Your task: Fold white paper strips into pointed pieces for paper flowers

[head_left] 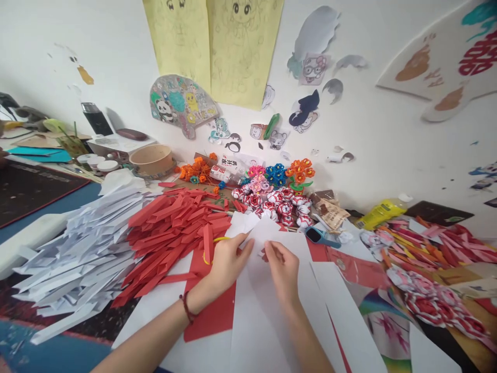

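Forearms: reaching up from the bottom edge, a dark red bracelet on the left wrist.
Sheets: white, spread on the counter beneath both hands, a red sheet lying under the left forearm.
Left hand: over the sheets' upper part, thumb toward the right hand, a yellow loop just beside it.
Right hand: fingertips bent close to the thumb.
Grip: hands near each other but apart; cannot tell whether either pinches paper.
Red strips: heaped left of the left hand.
White strips: heaped beside the red ones, farther left.
Rosettes: red and white, beyond the hands.
Watch: blue, beyond the right hand.
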The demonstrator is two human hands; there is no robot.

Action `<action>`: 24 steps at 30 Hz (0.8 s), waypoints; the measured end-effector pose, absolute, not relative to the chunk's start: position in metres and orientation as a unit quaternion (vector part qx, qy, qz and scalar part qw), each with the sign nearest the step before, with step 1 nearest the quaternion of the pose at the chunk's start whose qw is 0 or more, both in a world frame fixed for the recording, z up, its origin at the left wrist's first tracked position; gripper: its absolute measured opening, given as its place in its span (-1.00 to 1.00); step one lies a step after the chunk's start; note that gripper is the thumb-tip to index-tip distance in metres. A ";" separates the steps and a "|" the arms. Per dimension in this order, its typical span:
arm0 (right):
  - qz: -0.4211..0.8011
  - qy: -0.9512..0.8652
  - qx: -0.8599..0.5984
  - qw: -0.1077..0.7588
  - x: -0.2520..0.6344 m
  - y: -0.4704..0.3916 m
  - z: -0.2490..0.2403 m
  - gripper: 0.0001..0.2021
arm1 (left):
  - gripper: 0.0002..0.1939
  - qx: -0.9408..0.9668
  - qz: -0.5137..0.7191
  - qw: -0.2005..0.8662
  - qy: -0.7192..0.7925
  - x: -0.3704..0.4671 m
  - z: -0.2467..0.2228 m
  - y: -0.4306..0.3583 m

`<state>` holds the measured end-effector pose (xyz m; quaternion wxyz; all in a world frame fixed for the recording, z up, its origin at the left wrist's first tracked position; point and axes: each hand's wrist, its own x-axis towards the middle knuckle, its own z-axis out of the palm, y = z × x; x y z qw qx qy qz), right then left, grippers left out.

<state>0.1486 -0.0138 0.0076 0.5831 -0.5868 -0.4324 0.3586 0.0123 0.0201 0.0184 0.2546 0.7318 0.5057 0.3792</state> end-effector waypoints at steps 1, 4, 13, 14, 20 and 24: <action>0.359 -0.427 -0.587 0.587 0.150 -0.014 0.007 -0.70 | -0.71 0.733 0.379 0.242 0.509 0.013 0.017 0.020; 0.379 -0.441 -0.574 0.576 0.151 -0.013 0.005 -0.73 | -0.75 0.728 0.393 0.249 0.503 0.013 0.014 0.018; 0.367 -0.423 -0.576 0.596 0.149 -0.017 0.015 -0.74 | -0.72 0.775 0.396 0.242 0.429 0.014 0.008 0.017; 0.361 -0.416 -0.576 0.604 0.149 -0.017 0.015 -0.74 | -0.71 0.779 0.392 0.229 0.433 0.014 0.007 0.017; 0.359 -0.404 -0.587 0.603 0.146 -0.019 0.018 -0.72 | -0.57 0.824 0.361 0.088 0.429 0.014 0.001 0.011; 0.354 -0.415 -0.599 0.586 0.144 -0.021 0.021 -0.68 | -0.43 0.875 0.306 0.005 0.374 0.014 0.001 0.011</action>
